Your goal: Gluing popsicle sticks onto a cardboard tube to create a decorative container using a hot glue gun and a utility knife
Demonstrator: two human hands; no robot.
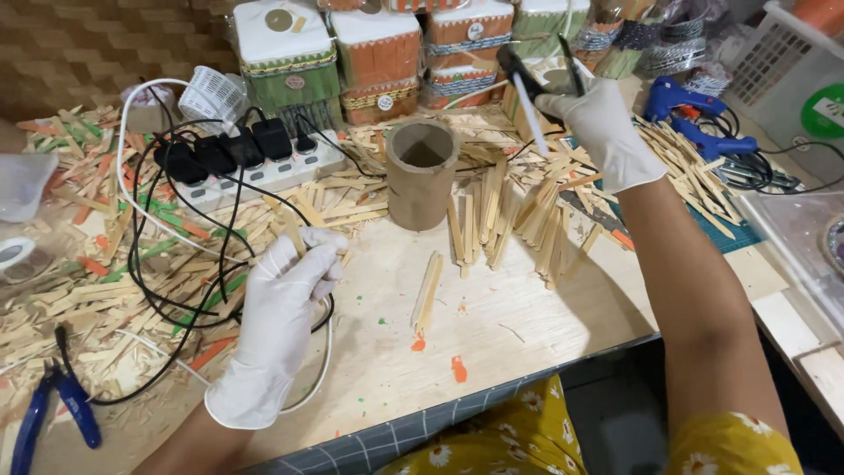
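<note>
Black glue gun (527,79), white stick, gloved right hand (607,132)

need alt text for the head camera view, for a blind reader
Two white-gloved hands work over a plywood table strewn with wooden craft sticks: the left hand holds a stick, the right hand lifts a black glue gun beside an upright brown cardboard tube.

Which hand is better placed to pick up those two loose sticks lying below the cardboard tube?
Probably the left hand: it rests on the table beside the stick pair, while the right hand is raised, holding a black glue gun.
</note>
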